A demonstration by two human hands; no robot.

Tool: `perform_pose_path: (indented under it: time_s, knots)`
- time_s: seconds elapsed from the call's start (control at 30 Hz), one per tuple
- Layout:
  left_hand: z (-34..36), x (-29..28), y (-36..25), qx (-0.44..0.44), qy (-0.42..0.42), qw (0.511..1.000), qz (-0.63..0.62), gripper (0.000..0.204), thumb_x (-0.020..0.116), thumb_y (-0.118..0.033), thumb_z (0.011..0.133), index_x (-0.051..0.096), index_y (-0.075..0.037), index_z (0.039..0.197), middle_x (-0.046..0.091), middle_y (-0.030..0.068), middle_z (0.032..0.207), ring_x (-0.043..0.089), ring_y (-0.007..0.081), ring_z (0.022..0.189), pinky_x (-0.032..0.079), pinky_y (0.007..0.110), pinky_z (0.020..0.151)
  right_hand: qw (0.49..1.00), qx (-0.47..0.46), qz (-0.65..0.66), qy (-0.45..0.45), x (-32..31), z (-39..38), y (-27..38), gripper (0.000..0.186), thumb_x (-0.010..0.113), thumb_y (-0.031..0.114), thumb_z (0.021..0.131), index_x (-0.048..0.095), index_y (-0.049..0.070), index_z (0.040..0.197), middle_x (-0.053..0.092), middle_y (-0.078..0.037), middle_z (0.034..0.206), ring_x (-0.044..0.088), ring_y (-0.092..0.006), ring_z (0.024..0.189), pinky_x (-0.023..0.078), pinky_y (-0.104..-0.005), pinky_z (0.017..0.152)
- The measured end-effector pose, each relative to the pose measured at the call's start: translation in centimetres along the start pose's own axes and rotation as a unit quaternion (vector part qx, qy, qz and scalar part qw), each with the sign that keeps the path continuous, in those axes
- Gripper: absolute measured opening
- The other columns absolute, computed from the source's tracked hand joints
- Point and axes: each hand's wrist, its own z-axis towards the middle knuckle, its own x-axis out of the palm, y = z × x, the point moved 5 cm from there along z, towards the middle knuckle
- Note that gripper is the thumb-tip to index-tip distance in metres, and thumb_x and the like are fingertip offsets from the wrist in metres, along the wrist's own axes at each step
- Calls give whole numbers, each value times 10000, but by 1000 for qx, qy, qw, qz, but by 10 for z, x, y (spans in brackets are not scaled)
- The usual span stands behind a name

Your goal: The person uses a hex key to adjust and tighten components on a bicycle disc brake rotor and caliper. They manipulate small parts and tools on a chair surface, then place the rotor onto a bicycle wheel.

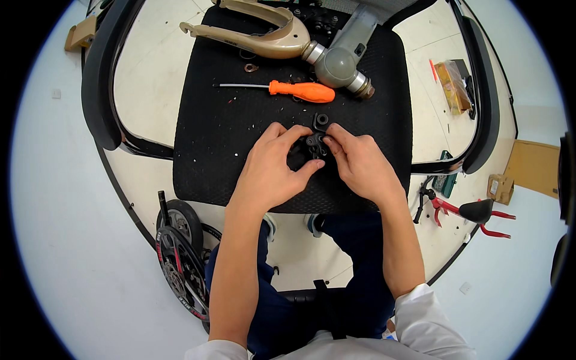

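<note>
Both hands meet over a small black mechanical part at the middle of the black chair seat. Its upper end carries a ring-like round piece. My left hand grips it from the left, with thumb and forefinger curled around it. From the right, my right hand pinches its edge between thumb and fingers. The fingers hide some of the part, and its exact kind cannot be made out. Just beyond the hands lies an orange-handled screwdriver, its shaft pointing left.
Farther back on the seat rest a beige bicycle fork and a grey frame piece. Chair armrests rise at both sides. Bicycle wheels stand at the lower left; a red-and-black bike part lies on the floor at right.
</note>
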Motion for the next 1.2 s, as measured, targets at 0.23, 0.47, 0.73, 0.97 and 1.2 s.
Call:
perform_pose_path:
  time_s: [0.23,0.47,0.73,0.97,1.2]
  knots:
    - [1,5,-6,5,-29,999,44,502,844,-228,733,666,-99,1184,589,103,1048,621,246,825,523,348,737,996,42,85,2,-27,-5,-31,168,549,160,1002,587,-1,974,589,-217,760,596,-400,700,470,-383,631]
    - [2,5,-5,1,-30,998,47,506,839,-229,731,670,-98,1189,589,101,1047,603,230,789,515,332,706,998,8,43,34,-12,1,-22,153,559,147,996,598,0,983,604,-249,753,607,-442,713,461,-446,614]
    - [6,3,-7,-8,-21,999,40,496,853,-265,715,685,-69,1138,594,98,943,594,213,769,492,325,668,1000,-14,17,1,-9,0,-21,156,565,147,989,606,-2,968,606,-240,751,603,-418,691,466,-414,601]
    - [9,-1,-7,-40,-19,999,-1,375,807,-335,806,704,-11,966,565,55,652,489,136,563,408,295,547,974,70,212,49,-16,-17,-31,234,532,185,1022,574,0,885,479,-17,658,427,-91,578,378,-270,546]
    - [9,-9,8,-167,-79,979,-90,330,611,-287,992,694,26,930,444,28,464,362,56,469,287,290,467,956,113,270,32,-17,-10,-38,278,518,218,1037,559,26,840,422,33,626,389,-47,578,336,-241,521]
